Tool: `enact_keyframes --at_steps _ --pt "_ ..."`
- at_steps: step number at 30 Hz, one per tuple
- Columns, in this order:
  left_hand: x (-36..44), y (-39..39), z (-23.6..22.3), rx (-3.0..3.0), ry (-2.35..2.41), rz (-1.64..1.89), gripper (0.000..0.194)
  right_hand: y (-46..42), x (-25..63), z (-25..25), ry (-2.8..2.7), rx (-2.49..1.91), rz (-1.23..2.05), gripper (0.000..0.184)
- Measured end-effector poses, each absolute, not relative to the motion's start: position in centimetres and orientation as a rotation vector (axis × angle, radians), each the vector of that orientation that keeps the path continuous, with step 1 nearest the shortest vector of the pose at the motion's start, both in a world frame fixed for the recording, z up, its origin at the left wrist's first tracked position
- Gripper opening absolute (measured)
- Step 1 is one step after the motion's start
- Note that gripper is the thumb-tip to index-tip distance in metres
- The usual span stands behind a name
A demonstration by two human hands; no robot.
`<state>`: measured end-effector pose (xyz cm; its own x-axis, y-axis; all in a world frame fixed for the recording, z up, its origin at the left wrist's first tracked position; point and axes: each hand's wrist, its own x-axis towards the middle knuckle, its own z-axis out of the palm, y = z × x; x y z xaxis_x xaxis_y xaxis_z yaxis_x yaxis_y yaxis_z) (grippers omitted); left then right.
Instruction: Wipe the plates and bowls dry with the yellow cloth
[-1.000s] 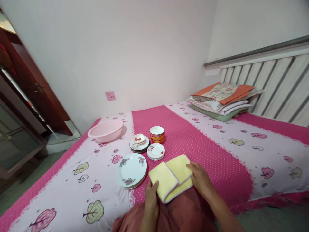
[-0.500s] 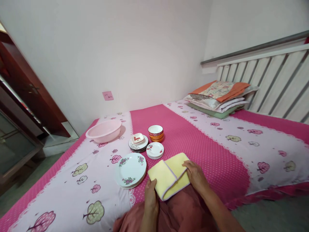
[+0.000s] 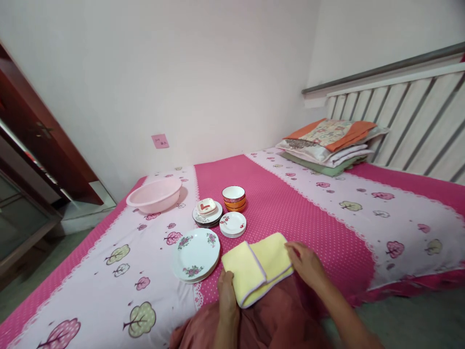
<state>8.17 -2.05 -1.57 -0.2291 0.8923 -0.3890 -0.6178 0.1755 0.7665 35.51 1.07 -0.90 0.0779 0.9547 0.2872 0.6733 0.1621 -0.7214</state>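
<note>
A folded yellow cloth (image 3: 254,266) with pale purple edging lies over my lap and the near edge of the bed. On its left edge, my left hand (image 3: 227,295) grips it, thumb towards me and the other fingers mostly hidden. My right hand (image 3: 307,264) pinches the cloth's right edge. Just left of the cloth are large white plates (image 3: 198,254) with purple flowers, stacked. Beyond it sits a stack of small white plates (image 3: 233,224) with red flowers.
Farther back stand stacked orange bowls (image 3: 234,198) and dark-rimmed plates (image 3: 217,213) topped by a small square dish (image 3: 206,206). A pink basin (image 3: 154,196) is at the back left. Folded bedding (image 3: 327,140) lies at the back right by a white radiator (image 3: 410,121).
My right hand has moved a little to the right, and the cloth's right side has spread that way with it. My left hand stays at the left edge. The view has shifted slightly.
</note>
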Motion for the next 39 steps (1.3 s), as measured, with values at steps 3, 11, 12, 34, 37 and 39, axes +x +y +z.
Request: enact_keyframes --at_steps 3,11,12,34,37,39 --pt "8.3 -2.0 -1.8 0.385 1.079 1.476 0.046 3.4 36.1 -1.7 -1.487 -1.673 0.546 0.024" --pt "8.4 -2.0 -2.0 0.428 1.064 1.543 0.051 5.3 34.8 -2.1 -1.325 -1.539 0.782 0.025" --pt "8.3 -1.9 -2.0 0.438 1.066 1.563 0.054 5.5 34.8 -1.7 -1.309 -1.509 0.748 0.027" --pt "8.1 -0.1 -3.5 0.626 1.182 1.573 0.043 8.2 37.1 -2.5 -1.641 -1.938 0.590 0.030" --pt "8.0 -0.1 -3.5 0.623 1.196 1.570 0.043 7.8 36.9 -2.3 -1.688 -1.938 0.534 0.028" --pt "8.0 -0.1 -3.4 0.621 1.205 1.571 0.043 7.4 37.0 -2.0 -1.695 -1.937 0.486 0.025"
